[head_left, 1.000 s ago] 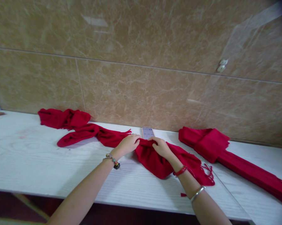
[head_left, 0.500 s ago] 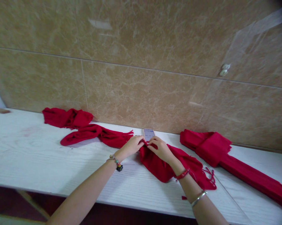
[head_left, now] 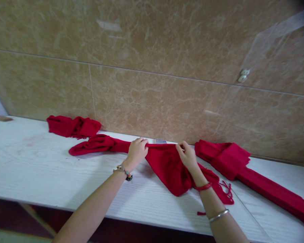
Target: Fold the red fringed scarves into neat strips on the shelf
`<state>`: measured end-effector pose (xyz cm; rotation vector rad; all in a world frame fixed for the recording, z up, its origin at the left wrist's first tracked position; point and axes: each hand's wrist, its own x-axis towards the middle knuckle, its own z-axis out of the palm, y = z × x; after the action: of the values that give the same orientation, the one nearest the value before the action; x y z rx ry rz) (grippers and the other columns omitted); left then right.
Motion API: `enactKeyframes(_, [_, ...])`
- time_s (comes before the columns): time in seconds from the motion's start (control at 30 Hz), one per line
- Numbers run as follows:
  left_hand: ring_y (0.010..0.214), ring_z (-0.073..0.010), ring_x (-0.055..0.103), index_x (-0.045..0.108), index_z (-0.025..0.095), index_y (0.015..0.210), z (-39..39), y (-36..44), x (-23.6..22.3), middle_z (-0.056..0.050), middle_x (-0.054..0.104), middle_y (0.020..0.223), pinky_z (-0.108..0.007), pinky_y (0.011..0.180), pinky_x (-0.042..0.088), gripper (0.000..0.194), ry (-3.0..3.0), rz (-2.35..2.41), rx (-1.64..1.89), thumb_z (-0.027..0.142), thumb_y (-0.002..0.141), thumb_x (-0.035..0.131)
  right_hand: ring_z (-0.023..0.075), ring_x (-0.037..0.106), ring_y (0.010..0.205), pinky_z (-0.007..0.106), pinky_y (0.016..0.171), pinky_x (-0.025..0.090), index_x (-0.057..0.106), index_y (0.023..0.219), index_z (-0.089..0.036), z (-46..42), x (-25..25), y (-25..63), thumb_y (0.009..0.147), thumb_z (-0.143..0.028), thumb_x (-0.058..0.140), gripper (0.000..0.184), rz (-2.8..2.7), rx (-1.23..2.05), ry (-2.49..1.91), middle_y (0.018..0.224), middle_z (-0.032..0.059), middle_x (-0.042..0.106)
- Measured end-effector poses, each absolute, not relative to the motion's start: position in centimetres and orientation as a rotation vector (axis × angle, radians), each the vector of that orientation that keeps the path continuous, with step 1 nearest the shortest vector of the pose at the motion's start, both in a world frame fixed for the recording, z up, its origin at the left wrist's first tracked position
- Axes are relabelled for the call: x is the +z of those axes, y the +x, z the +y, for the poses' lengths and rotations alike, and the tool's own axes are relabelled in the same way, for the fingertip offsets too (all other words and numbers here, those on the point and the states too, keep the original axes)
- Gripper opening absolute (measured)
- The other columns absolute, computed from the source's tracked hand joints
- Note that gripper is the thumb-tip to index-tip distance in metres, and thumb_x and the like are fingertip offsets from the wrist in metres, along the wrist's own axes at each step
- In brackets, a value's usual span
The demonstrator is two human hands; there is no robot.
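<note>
A red fringed scarf (head_left: 167, 165) is stretched along its upper edge between my two hands, above the white table. My left hand (head_left: 137, 151) is closed on the scarf, a ring on one finger. To its right, my right hand (head_left: 188, 156) pinches the same edge. The cloth hangs down between them in a slack fold, and its fringed end lies on the table under my right forearm. On the left, the red cloth runs on past my left hand to a bunched part on the table. Behind the raised edge, a phone (head_left: 160, 141) is mostly hidden.
Another red scarf (head_left: 73, 126) lies crumpled by the wall at the left. Folded red scarves (head_left: 222, 157) lie at the right, one long strip reaching the table's right side. The white table (head_left: 35, 168) meets a brown marbled tile wall (head_left: 146, 101). A brown piece (head_left: 1, 118) sits far left.
My hands have moved apart, the right one to the right and the left one slightly left and up. The scarf edge between them is now stretched and covers most of the phone.
</note>
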<state>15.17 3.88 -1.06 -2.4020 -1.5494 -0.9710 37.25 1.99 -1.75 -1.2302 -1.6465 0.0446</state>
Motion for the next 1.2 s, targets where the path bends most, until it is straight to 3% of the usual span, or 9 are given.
enactKeyframes(0.13, [0.09, -0.0184, 0.054, 0.062, 0.017, 0.082, 4.6, 14.3, -0.9, -0.006, 0.06, 0.092, -0.029, 0.084, 0.041, 0.025, -2.369, -1.627, -1.146, 0.007, 0.073, 0.041, 0.0139, 0.048, 0.058, 0.024, 0.057, 0.038, 0.045, 0.066, -0.021, 2.9, -1.9, 39.9, 0.077, -0.04, 0.041, 0.023, -1.405, -0.074, -1.305, 0.06, 0.0, 0.052])
enactKeyframes(0.27, [0.083, -0.0159, 0.058, 0.063, 0.017, 0.081, 4.9, 14.4, -1.4, -0.004, 0.064, 0.086, -0.024, 0.077, 0.043, 0.027, -2.764, -1.507, -1.129, 0.005, 0.072, 0.041, 0.0183, 0.054, 0.066, 0.03, 0.064, 0.042, 0.05, 0.068, -0.019, 3.7, -2.8, 40.7, 0.074, -0.034, 0.044, 0.017, -1.535, -0.136, -1.406, 0.067, 0.0042, 0.058])
enactKeyframes(0.4, [0.071, -0.0154, 0.06, 0.063, 0.015, 0.082, 4.4, 14.8, -1.8, -0.004, 0.066, 0.077, -0.023, 0.064, 0.044, 0.02, -3.09, -1.527, -0.989, 0.014, 0.078, 0.044, 0.0233, 0.056, 0.09, 0.039, 0.081, 0.042, 0.057, 0.09, -0.017, 3.6, -3.7, 39.0, 0.074, -0.026, 0.048, 0.021, -1.927, -0.132, -1.261, 0.093, 0.0102, 0.062])
enactKeyframes(0.53, [0.08, -0.0159, 0.059, 0.062, 0.016, 0.084, 4.5, 14.8, -1.8, -0.004, 0.066, 0.086, -0.024, 0.074, 0.043, 0.021, -3.051, -1.503, -1.115, 0.017, 0.08, 0.042, 0.0213, 0.054, 0.1, 0.04, 0.089, 0.04, 0.056, 0.105, -0.019, 2.4, -3.5, 36.3, 0.078, -0.024, 0.051, 0.028, -2.14, 0.014, -1.08, 0.105, 0.0092, 0.061])
enactKeyframes(0.7, [0.082, -0.0155, 0.058, 0.061, 0.016, 0.082, 5.2, 14.6, -2.1, -0.003, 0.065, 0.085, -0.025, 0.077, 0.043, 0.018, -3.075, -1.456, -1.233, 0.016, 0.078, 0.043, 0.0205, 0.056, 0.097, 0.035, 0.086, 0.043, 0.055, 0.111, -0.018, 0.9, -3.1, 34.6, 0.076, -0.022, 0.056, 0.035, -2.346, 0.209, -0.986, 0.107, 0.008, 0.062])
enactKeyframes(0.9, [0.081, -0.015, 0.058, 0.059, 0.015, 0.081, 5.4, 14.7, -2.2, -0.004, 0.064, 0.086, -0.026, 0.077, 0.043, 0.014, -3.073, -1.541, -1.372, 0.02, 0.078, 0.046, 0.0181, 0.06, 0.083, 0.031, 0.079, 0.045, 0.064, 0.087, -0.019, 1.4, -3.3, 35.3, 0.074, -0.009, 0.049, 0.022, -2.429, 0.238, -1.053, 0.089, 0.0039, 0.067])
enactKeyframes(1.1, [0.075, -0.0144, 0.058, 0.057, 0.014, 0.083, 5.7, 15.1, -2.9, -0.004, 0.063, 0.082, -0.026, 0.071, 0.045, 0.014, -3.116, -1.572, -1.575, 0.025, 0.075, 0.055, 0.0155, 0.059, 0.077, 0.029, 0.072, 0.047, 0.056, 0.106, -0.018, 0.5, -2.7, 33.9, 0.076, -0.025, 0.056, 0.031, -2.255, 0.36, -0.999, 0.089, 0.0045, 0.065])
enactKeyframes(1.2, [0.075, -0.0139, 0.057, 0.057, 0.014, 0.084, 6.0, 15.2, -3.2, -0.003, 0.062, 0.08, -0.026, 0.07, 0.045, 0.017, -3.116, -1.551, -1.669, 0.028, 0.074, 0.057, 0.0151, 0.06, 0.074, 0.027, 0.071, 0.046, 0.056, 0.107, -0.02, -0.1, -2.7, 32.7, 0.076, -0.024, 0.056, 0.031, -2.311, 0.343, -0.963, 0.085, 0.0029, 0.066])
